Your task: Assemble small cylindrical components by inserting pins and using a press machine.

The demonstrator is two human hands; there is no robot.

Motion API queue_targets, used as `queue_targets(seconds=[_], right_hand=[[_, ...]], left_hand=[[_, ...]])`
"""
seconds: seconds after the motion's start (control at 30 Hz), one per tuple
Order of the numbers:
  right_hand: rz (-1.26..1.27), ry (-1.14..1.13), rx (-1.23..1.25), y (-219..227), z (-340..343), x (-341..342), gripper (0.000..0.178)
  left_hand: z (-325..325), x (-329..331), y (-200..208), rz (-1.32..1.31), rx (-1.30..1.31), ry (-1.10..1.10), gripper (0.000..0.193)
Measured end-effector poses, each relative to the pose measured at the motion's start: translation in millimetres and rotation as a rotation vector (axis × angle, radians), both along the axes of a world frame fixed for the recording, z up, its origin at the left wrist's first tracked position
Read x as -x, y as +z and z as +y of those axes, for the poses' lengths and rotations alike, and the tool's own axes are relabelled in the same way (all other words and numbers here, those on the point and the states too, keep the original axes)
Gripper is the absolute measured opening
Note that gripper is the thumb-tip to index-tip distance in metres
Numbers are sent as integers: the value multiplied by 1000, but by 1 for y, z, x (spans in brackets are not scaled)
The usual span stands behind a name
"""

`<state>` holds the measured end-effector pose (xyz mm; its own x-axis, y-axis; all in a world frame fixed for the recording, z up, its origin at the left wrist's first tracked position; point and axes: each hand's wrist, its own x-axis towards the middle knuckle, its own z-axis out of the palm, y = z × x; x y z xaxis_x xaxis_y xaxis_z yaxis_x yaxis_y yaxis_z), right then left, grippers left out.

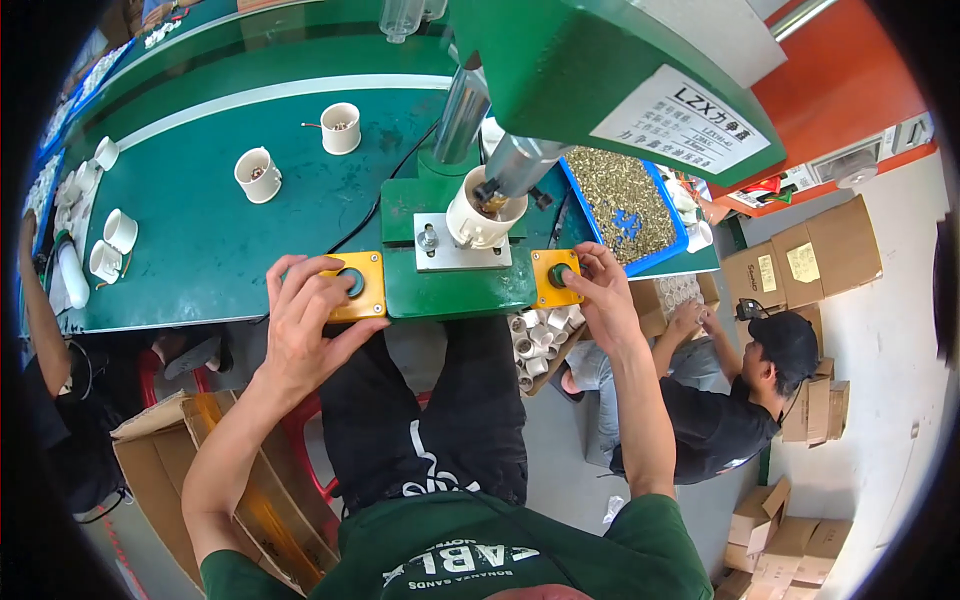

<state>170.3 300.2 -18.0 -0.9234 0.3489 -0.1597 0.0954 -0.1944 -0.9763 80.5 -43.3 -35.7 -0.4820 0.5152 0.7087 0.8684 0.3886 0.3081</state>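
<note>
My left hand (305, 315) is closed over the left yellow button box (372, 290), its fingertips by the dark green button (351, 282) and its thumb along the front edge. My right hand (608, 295) is curled about the right yellow button box (545, 290), thumb at its green button (571, 276). Between them stands a green press (460, 290). A white round plastic housing (480, 226) sits on the press's metal fixture block (440, 256). The press's silver ram (525, 165) reaches down into the housing, hiding part of its inside.
White housings (258, 178) with small parts inside stand on the green table (200, 270). A blue tray (668, 240) of small brass-coloured pieces lies right of the press. Below it is a carton of white parts (540, 345). A co-worker (710, 410) sits at right; an open carton (160, 450) is at left.
</note>
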Motion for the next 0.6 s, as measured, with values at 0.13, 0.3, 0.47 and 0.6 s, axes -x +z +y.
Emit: queue_targets(seconds=[0.13,0.3,0.47,0.6], right_hand=[[56,-77,-16,-10,5,-7,23],[76,-87,-114,-6,3,-11,19],[69,-102,-236,-5,13,-18,15],[76,-136,-586,1,36,-10,8]], left_hand=[[54,-2,42,-157,-71,0,68],[120,13,49,-483,-309,-84,75],[131,24,48,-625,-496,-82,58],[131,28,61,-595,-596,-97,53]])
